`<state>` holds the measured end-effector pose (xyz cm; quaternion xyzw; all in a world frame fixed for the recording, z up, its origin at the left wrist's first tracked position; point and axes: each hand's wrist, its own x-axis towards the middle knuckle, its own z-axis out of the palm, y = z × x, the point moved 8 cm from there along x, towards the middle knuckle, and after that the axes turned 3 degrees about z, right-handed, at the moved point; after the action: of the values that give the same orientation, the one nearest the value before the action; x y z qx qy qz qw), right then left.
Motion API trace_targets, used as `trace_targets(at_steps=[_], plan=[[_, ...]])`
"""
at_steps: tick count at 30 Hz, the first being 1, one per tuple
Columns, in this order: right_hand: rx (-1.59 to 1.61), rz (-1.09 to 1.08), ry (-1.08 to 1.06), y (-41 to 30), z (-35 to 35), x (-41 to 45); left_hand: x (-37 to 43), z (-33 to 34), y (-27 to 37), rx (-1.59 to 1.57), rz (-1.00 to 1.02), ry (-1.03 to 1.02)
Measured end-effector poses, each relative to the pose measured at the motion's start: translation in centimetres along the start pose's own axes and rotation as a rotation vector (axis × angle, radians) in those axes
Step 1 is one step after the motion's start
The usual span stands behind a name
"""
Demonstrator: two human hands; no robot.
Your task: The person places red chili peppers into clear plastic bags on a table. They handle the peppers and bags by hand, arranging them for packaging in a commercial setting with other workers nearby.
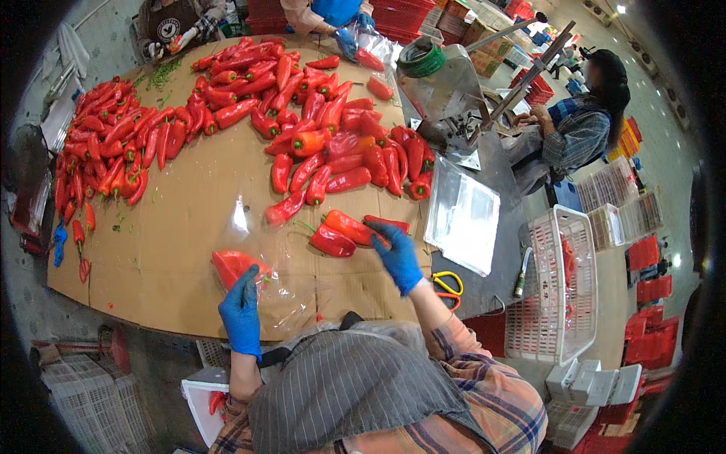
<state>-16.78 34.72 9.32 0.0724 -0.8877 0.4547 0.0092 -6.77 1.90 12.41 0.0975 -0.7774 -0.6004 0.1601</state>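
My left hand, in a blue glove, pinches a clear plastic bag with a large red pepper inside it. The bag lies slack over the cardboard-covered table in front of me. My right hand, also gloved in blue, has its thumb and fingers around the end of an orange-red pepper. Touching that one is a darker red pepper with a green stem. Another red pepper lies just beyond my right fingers, partly hidden by them.
Piles of red peppers cover the table's far side. Stacked clear bags, yellow-and-red-handled scissors, a knife and a metal bag-sealing machine are to the right. A white crate stands beyond. Co-workers surround the table.
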Motion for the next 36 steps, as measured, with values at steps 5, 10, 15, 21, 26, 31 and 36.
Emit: trace_targets(at_steps=[5,10,15,21,26,31,36], plan=[[-0.501,-0.052,0.146,5.3,-2.7,1.3,0.1,1.5,0.4,0.015,0.033,-0.03],[-0.515,0.105,0.058,8.0,-1.4,1.8,-0.2,1.4,1.1,0.086,0.061,-0.042],[0.128,0.095,0.016,2.5,-1.0,0.8,-0.3,1.2,1.3,0.102,0.078,-0.003],[0.572,0.08,-0.748,-9.3,4.0,-6.1,-0.2,3.2,1.5,0.146,0.021,-0.105],[0.779,0.581,-0.903,-7.3,11.3,-8.1,0.0,2.0,3.3,0.135,0.138,0.028],[0.52,0.014,-0.728,-8.8,15.2,-7.4,-1.4,3.5,4.1,0.365,0.182,-0.086],[0.19,-0.321,-0.499,-11.4,18.7,-2.1,-1.4,4.0,5.0,0.472,0.286,-0.094]])
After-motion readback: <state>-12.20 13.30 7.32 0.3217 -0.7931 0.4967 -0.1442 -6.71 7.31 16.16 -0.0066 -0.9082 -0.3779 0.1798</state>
